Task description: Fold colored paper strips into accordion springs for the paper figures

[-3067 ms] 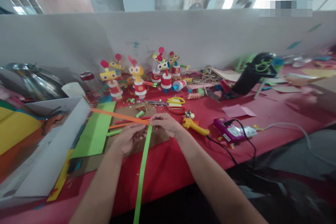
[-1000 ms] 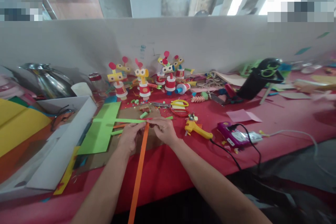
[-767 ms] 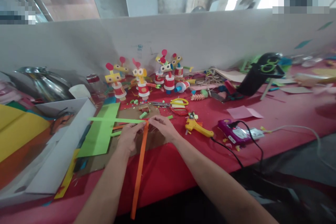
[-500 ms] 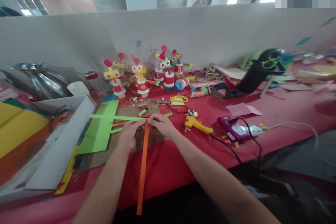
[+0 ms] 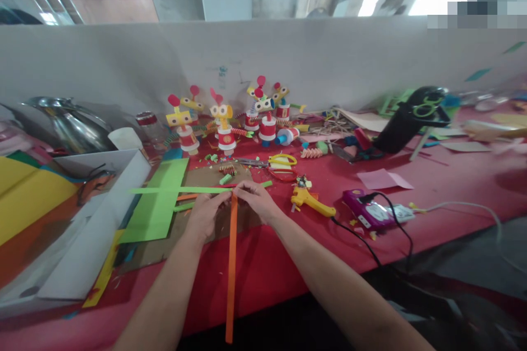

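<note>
Paper strips [image 5: 231,269] left of the glue gun [image 5: 313,203], figures [image 5: 226,138] behind the scissors [image 5: 256,163], box [image 5: 96,233] far left

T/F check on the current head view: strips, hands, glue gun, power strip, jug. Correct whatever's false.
1. The orange strip extends from the fingertips toward the wearer. True.
2. The green strip points at the wearer. False: it runs left, across the green sheet.
3. The right hand grips the glue gun. False: the glue gun lies on the red tabletop.
4. A black plug sits in the purple power strip. True.
5. The steel jug stands right of the paper figures. False: it's left of them.
</note>
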Tool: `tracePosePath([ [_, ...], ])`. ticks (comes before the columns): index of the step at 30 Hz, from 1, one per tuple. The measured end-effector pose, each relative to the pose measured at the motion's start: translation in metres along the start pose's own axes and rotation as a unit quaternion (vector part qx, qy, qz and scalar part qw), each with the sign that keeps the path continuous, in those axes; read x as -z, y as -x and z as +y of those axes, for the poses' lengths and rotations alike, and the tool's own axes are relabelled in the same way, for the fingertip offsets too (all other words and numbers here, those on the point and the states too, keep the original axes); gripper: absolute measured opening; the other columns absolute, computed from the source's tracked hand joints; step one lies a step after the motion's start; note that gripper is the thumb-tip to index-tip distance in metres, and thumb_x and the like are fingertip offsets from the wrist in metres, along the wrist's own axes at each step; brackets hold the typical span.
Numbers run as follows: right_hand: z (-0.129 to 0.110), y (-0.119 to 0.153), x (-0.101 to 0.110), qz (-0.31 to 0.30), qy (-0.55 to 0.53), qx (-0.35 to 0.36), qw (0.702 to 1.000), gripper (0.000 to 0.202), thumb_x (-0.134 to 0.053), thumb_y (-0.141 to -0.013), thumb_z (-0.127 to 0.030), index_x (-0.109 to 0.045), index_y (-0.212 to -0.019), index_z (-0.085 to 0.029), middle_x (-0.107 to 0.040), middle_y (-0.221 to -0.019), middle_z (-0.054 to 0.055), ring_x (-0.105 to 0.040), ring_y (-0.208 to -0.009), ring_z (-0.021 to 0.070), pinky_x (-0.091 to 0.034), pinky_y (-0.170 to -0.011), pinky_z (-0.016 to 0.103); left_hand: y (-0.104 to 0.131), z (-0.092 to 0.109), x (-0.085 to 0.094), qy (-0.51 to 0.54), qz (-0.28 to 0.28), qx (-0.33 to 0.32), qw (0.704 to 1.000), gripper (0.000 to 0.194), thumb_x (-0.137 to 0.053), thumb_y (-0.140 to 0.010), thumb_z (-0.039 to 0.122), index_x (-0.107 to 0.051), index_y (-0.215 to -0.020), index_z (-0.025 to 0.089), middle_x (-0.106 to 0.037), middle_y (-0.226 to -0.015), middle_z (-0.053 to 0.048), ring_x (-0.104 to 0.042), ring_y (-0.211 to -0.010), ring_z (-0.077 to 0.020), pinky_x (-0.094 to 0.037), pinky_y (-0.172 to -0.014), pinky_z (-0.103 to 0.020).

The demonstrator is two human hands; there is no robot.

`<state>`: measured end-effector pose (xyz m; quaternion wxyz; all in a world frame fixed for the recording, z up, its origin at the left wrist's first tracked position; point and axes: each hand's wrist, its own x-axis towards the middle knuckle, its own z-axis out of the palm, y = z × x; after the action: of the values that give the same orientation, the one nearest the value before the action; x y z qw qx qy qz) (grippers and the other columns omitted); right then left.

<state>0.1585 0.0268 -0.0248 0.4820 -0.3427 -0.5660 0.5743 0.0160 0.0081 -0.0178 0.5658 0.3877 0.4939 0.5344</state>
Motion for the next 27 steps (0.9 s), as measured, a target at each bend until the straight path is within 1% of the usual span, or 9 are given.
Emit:
tracePosePath([
  [3,-0.002,-0.001,0.002,-0.018,0.017,-0.011,1.0,0.017,-0.06,-0.072,-0.032,-0.054,-0.063,-0.018,-0.049,-0.057,-0.005,-0.043,-0.056,0.0091,-0.033,-0.056,0.023,0.0,0.002,0.002,-0.031,-0.007,0.016,0.999,0.015,-0.076,-0.055,0.024,-0.066,-0.053,0.013,-0.061,-0.051,-0.001,-0.052,-0.051,-0.01,-0.04,-0.055,-0.023],
  [6,-0.005,0.0,0.007,-0.069,0.018,-0.065,0.995,0.018,-0.06,-0.071,-0.033,-0.056,-0.062,-0.018,-0.048,-0.053,-0.005,-0.044,-0.053,0.0092,-0.03,-0.052,0.023,0.003,0.007,0.005,-0.054,-0.029,0.036,0.997,0.014,-0.077,-0.052,0.022,-0.067,-0.056,0.013,-0.062,-0.053,-0.002,-0.053,-0.052,-0.0108,-0.04,-0.054,-0.023],
  [10,-0.01,0.004,0.009,-0.097,-0.036,-0.099,0.99,0.019,-0.064,-0.068,-0.033,-0.058,-0.062,-0.016,-0.049,-0.05,-0.005,-0.043,-0.049,0.0082,-0.029,-0.051,0.022,0.007,0.012,0.007,-0.053,-0.045,0.059,0.996,0.017,-0.079,-0.051,0.024,-0.068,-0.055,0.012,-0.065,-0.056,-0.005,-0.054,-0.053,-0.0118,-0.043,-0.055,-0.025],
  [14,-0.01,0.005,0.004,-0.082,-0.09,-0.104,0.987,0.024,-0.068,-0.067,-0.038,-0.059,-0.064,-0.016,-0.052,-0.052,-0.004,-0.045,-0.049,0.0078,-0.032,-0.052,0.022,0.008,0.013,0.004,-0.01,-0.051,0.04,0.998,0.018,-0.079,-0.051,0.024,-0.069,-0.058,0.012,-0.066,-0.056,-0.005,-0.056,-0.054,-0.013,-0.046,-0.059,-0.026],
  [17,-0.006,0.003,0.001,-0.026,-0.113,-0.108,0.987,0.026,-0.066,-0.07,-0.042,-0.061,-0.068,-0.016,-0.057,-0.058,-0.003,-0.049,-0.053,0.0088,-0.034,-0.052,0.022,0.006,0.015,0.003,0.025,-0.017,0.039,0.999,0.017,-0.079,-0.049,0.021,-0.068,-0.059,0.011,-0.064,-0.053,-0.003,-0.055,-0.051,-0.011,-0.044,-0.055,-0.023],
  [20,-0.004,0.002,0.001,0.011,-0.121,-0.062,0.991,0.022,-0.066,-0.072,-0.038,-0.064,-0.083,-0.019,-0.062,-0.07,-0.001,-0.055,-0.059,0.01,-0.038,-0.054,0.021,0.005,0.018,0.006,0.076,-0.01,0.082,0.994,0.013,-0.076,-0.052,0.018,-0.065,-0.057,0.012,-0.061,-0.051,-0.001,-0.051,-0.047,-0.0083,-0.04,-0.047,-0.021],
  [23,-0.004,0.003,0.0,-0.009,-0.097,0.019,0.995,0.026,-0.07,-0.07,-0.032,-0.067,-0.094,-0.023,-0.063,-0.078,-0.001,-0.055,-0.065,0.0102,-0.041,-0.059,0.022,0.002,0.02,0.011,0.136,-0.032,0.138,0.981,0.007,-0.069,-0.058,0.016,-0.062,-0.059,0.013,-0.057,-0.049,0.001,-0.047,-0.043,-0.007,-0.038,-0.042,-0.02],
  [25,-0.003,0.003,-0.001,-0.023,-0.069,0.056,0.996,0.027,-0.071,-0.069,-0.032,-0.069,-0.094,-0.024,-0.064,-0.078,-0.001,-0.054,-0.065,0.0107,-0.043,-0.061,0.024,0.001,0.021,0.013,0.157,-0.052,0.173,0.971,0.005,-0.066,-0.06,0.014,-0.061,-0.061,0.013,-0.054,-0.049,0.001,-0.045,-0.042,-0.0068,-0.037,-0.041,-0.02],
  [27,-0.002,0.003,-0.003,-0.025,-0.036,0.075,0.996,0.022,-0.071,-0.069,-0.033,-0.071,-0.088,-0.022,-0.065,-0.075,-0.001,-0.054,-0.064,0.0114,-0.044,-0.062,0.025,0.001,0.022,0.013,0.167,-0.068,0.199,0.963,0.003,-0.064,-0.061,0.012,-0.062,-0.063,0.013,-0.054,-0.05,0.0,-0.045,-0.043,-0.007,-0.037,-0.04,-0.02],
])
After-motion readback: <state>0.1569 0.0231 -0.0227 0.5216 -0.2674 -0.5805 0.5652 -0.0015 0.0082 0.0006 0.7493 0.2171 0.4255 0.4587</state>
